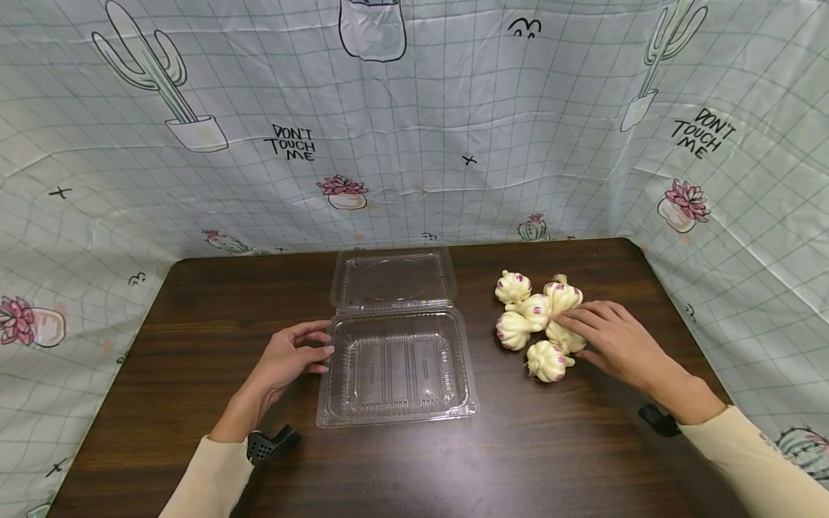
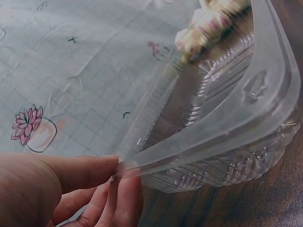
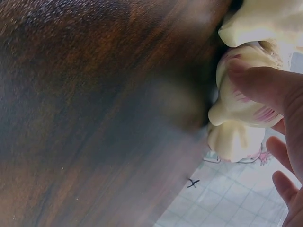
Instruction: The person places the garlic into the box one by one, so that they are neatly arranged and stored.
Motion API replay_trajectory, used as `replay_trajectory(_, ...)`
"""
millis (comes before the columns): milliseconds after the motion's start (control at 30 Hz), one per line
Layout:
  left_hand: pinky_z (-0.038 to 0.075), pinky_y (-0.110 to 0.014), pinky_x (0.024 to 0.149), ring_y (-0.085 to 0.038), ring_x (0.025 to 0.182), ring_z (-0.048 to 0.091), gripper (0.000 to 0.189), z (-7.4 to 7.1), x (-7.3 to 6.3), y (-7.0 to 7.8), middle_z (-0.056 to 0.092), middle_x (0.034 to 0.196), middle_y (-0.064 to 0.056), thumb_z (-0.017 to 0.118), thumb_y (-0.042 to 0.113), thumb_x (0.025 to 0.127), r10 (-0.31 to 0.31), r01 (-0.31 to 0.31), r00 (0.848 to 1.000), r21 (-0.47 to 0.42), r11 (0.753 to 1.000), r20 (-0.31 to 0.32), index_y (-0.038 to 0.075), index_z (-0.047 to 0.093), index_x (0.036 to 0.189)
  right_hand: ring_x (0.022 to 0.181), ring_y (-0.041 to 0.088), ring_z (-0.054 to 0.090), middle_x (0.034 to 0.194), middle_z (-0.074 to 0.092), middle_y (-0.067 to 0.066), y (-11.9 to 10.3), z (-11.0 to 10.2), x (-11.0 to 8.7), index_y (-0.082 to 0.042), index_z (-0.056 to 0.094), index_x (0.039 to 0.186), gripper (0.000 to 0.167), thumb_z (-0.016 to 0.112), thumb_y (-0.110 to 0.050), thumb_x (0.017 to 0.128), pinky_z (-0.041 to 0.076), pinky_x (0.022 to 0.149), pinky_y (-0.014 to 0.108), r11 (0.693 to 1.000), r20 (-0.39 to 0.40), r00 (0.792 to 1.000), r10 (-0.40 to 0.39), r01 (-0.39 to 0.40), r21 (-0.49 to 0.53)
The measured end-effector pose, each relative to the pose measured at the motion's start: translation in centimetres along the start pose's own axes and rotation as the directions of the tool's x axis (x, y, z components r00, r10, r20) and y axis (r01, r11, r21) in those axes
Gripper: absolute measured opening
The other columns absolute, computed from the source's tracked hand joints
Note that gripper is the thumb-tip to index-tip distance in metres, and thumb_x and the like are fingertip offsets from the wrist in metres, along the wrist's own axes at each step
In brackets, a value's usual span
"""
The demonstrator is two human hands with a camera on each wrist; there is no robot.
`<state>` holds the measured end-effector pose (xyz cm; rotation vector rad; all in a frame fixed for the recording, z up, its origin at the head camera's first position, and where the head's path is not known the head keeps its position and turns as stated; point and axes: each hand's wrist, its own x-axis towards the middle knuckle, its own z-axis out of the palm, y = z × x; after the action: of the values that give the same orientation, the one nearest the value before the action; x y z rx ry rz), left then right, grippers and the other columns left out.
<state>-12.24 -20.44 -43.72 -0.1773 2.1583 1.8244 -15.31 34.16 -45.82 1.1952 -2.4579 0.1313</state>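
Observation:
A clear plastic clamshell container (image 1: 468, 367) lies opened out on the table, its lid (image 1: 395, 277) folded back toward the cloth. At its left edge my left hand (image 1: 288, 357) pinches the rim (image 2: 199, 144) between thumb and fingers, as the left wrist view shows. Over on the right, my right hand (image 1: 618, 344) has its thumb and fingers around a garlic bulb (image 3: 231, 105) at the right side of a cluster. The thumb presses on this white bulb with purple streaks; the fingers partly hide it in the head view.
Several more garlic bulbs (image 1: 514, 331) sit close together beside the held one, one of them (image 1: 548, 362) nearer the front. The dark wooden table (image 1: 214, 345) ends at a grid-patterned cloth (image 1: 414, 165) with cactus drawings at the back and sides.

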Motion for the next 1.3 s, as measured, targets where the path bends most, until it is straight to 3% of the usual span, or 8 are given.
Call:
replay_trajectory(467,0.063,-0.024,0.069,-0.008,0.075,0.068,0.057,0.0,-0.1,0.0,0.062,0.120,-0.016,0.068,-0.007,0.099,-0.002,0.002,1.000,-0.014,1.000,-0.002,-0.012,0.046,0.151,0.116,0.041,0.060,0.125,0.071,0.014,0.0,-2.1,0.7,-0.004,0.066,0.139,0.075,0.088,-0.019,0.069,0.043,0.100,0.057,1.000,-0.036,0.999,-0.014,0.014,-0.018)
replay_trajectory(533,0.063,-0.024,0.070,-0.008,0.076,0.068,0.057,0.0,-0.1,0.0,0.062,0.119,-0.016,0.068,-0.006,0.099,-0.003,0.003,1.000,-0.014,1.000,0.000,-0.013,0.046,0.151,0.116,0.041,0.060,0.126,0.071,0.015,-0.2,-2.6,1.1,-0.003,0.065,0.139,0.068,0.081,-0.024,0.076,0.043,0.100,0.057,1.000,-0.045,0.999,-0.016,0.015,-0.017)
replay_trajectory(633,0.063,-0.024,0.070,-0.008,0.076,0.069,0.056,0.0,-0.1,0.0,0.063,0.118,-0.015,0.067,-0.006,0.100,-0.008,0.008,1.000,-0.009,1.000,0.002,-0.013,0.046,0.151,0.116,0.040,0.060,0.126,0.071,0.014,-0.6,-3.2,1.8,-0.003,0.065,0.139,0.055,0.063,-0.042,0.100,0.042,0.101,0.055,1.000,-0.060,0.998,-0.019,0.017,-0.025)
replay_trajectory(700,0.063,-0.024,0.071,-0.008,0.077,0.069,0.055,-0.1,-0.1,0.0,0.063,0.118,-0.015,0.067,-0.006,0.100,-0.012,0.012,1.000,-0.005,1.000,0.002,-0.013,0.046,0.150,0.116,0.040,0.060,0.125,0.071,0.014,-0.9,-3.6,2.2,-0.004,0.066,0.138,0.061,0.042,-0.052,0.111,0.042,0.102,0.054,0.999,-0.072,0.997,-0.021,0.018,-0.035)
replay_trajectory(767,0.063,-0.024,0.071,-0.008,0.076,0.069,0.054,-0.1,-0.1,0.0,0.064,0.118,-0.015,0.067,-0.005,0.100,-0.017,0.017,1.000,-0.002,1.000,0.000,-0.013,0.047,0.150,0.116,0.039,0.059,0.124,0.072,0.014,-1.2,-3.9,2.7,-0.004,0.067,0.138,0.070,0.026,-0.056,0.114,0.041,0.103,0.052,0.999,-0.084,0.996,-0.027,0.023,-0.043)
replay_trajectory(1033,0.063,-0.024,0.071,-0.009,0.078,0.069,0.054,0.0,-0.2,-0.2,0.063,0.120,-0.017,0.067,-0.005,0.100,-0.017,0.017,1.000,-0.002,1.000,0.000,-0.013,0.047,0.150,0.116,0.039,0.060,0.124,0.073,0.012,-2.4,-4.7,4.7,-0.005,0.067,0.137,0.070,0.030,-0.059,0.112,0.042,0.103,0.053,0.998,-0.139,0.988,-0.061,0.057,-0.029)
replay_trajectory(1300,0.063,-0.024,0.072,-0.007,0.078,0.069,0.054,0.0,0.0,-0.5,0.061,0.118,-0.014,0.067,-0.005,0.101,-0.004,0.004,1.000,-0.012,1.000,0.004,-0.013,0.046,0.150,0.116,0.036,0.060,0.125,0.074,0.008,-3.7,-4.7,6.8,-0.007,0.067,0.139,0.069,0.040,-0.063,0.109,0.042,0.102,0.050,0.996,-0.164,0.985,-0.061,0.071,0.055)
